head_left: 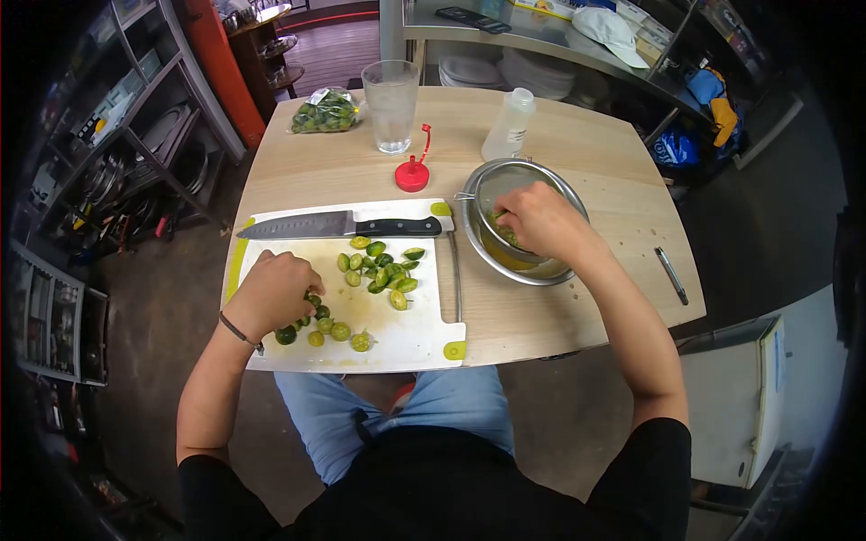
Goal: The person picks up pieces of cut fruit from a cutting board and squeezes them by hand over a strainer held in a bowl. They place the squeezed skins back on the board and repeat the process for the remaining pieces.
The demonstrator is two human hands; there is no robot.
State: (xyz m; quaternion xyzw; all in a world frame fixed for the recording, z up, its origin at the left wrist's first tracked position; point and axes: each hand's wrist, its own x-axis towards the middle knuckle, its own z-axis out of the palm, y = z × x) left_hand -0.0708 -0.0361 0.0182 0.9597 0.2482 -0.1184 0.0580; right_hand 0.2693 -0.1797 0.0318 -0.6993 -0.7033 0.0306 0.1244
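Note:
My left hand [272, 293] is closed at the lower left of the white cutting board [397, 338], fingertips on a small green lime [313, 300] among several whole ones. To its right lie several cut lime halves [383, 270] in a loose heap. Above them a chef's knife [343, 225] rests flat, blade pointing left. My right hand [544, 221] reaches over a fine strainer [492, 187] set on a metal bowl [474, 243]. Its fingers are pinched together around what looks like a lime half, mostly hidden by them. Yellowish-green pulp shows in the strainer below.
At the table's back stand a bag of limes [325, 112], a glass of water [392, 108] and a squeeze bottle [511, 124]. Its red cap [412, 175] lies nearer. A pen [671, 275] is at the right edge. Shelves [135, 117] flank the left.

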